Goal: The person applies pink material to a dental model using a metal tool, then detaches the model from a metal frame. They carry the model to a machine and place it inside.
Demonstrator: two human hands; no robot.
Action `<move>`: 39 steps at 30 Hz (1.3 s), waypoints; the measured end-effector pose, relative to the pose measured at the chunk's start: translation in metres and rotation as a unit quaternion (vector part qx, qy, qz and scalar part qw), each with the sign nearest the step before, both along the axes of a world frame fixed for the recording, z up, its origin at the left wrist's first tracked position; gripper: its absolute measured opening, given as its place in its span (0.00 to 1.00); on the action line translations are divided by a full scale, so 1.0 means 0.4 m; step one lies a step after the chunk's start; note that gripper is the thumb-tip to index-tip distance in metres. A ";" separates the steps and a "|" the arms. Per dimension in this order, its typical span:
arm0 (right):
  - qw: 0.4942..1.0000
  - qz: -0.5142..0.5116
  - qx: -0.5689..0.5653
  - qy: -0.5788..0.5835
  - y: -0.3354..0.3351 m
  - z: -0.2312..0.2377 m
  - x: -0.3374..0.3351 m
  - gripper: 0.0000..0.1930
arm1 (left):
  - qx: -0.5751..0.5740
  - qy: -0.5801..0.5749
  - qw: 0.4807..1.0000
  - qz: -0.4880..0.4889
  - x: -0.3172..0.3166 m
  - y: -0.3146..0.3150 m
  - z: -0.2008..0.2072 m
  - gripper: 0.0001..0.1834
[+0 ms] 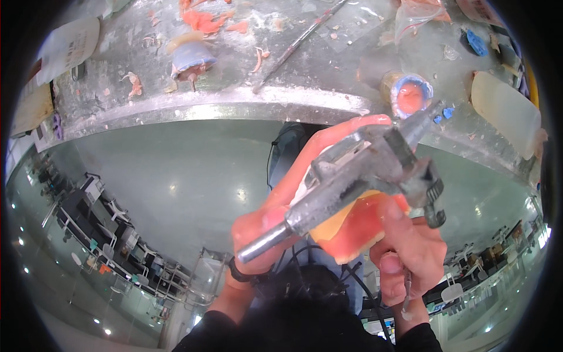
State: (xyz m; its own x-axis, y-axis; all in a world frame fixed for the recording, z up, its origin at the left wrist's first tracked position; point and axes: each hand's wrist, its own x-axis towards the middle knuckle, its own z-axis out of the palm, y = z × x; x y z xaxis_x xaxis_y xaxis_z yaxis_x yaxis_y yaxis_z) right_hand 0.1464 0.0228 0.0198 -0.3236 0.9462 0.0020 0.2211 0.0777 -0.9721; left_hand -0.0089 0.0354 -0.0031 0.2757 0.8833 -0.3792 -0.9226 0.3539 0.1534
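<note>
A grey metal dental articulator (346,182) is held up off the bench's front edge, tilted, its rod end toward my left wrist. My left hand (267,226) wraps it from behind, with fingers stretched along its far side. Under the metal frame hangs a dental model with pink-red wax (359,226) over a yellow base (329,226). My right hand (417,252) is closed on a thin metal carving tool (407,287), whose lower end shows below the fingers. The right thumb presses against the wax. Teeth, if any, are hidden.
On the metal bench (246,108) stand a cup of pink material with a blue rim (432,88) and a tipped bluish cup (193,57). A long thin stick (299,44), pink wax scraps (202,22), a plastic bag (415,19) and a translucent plate (507,111) lie around.
</note>
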 end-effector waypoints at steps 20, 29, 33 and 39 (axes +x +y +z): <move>0.992 0.115 -0.001 0.047 -0.010 -0.025 0.027 0.28 | -0.085 -0.005 0.996 0.037 0.014 -0.008 -0.003 0.53; 0.999 0.042 -0.020 -0.017 -0.011 -0.017 0.018 0.21 | -0.076 0.133 0.988 0.020 -0.010 -0.072 -0.008 0.55; 0.997 0.075 -0.010 -0.033 -0.007 -0.022 0.002 0.21 | -0.101 0.237 0.966 -0.007 0.004 -0.075 -0.034 0.56; 0.999 0.025 -0.019 0.014 -0.019 -0.018 0.001 0.21 | 0.050 0.034 0.993 0.101 0.051 -0.039 -0.044 0.56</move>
State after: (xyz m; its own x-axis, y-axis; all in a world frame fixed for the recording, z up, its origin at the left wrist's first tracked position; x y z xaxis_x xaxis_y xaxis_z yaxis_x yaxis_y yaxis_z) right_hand 0.1467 0.0151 0.0127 -0.3710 0.9283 -0.0244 0.1908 0.0505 -0.9803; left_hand 0.0114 0.0198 -0.0209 0.0660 0.9522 -0.2982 -0.9594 0.1427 0.2434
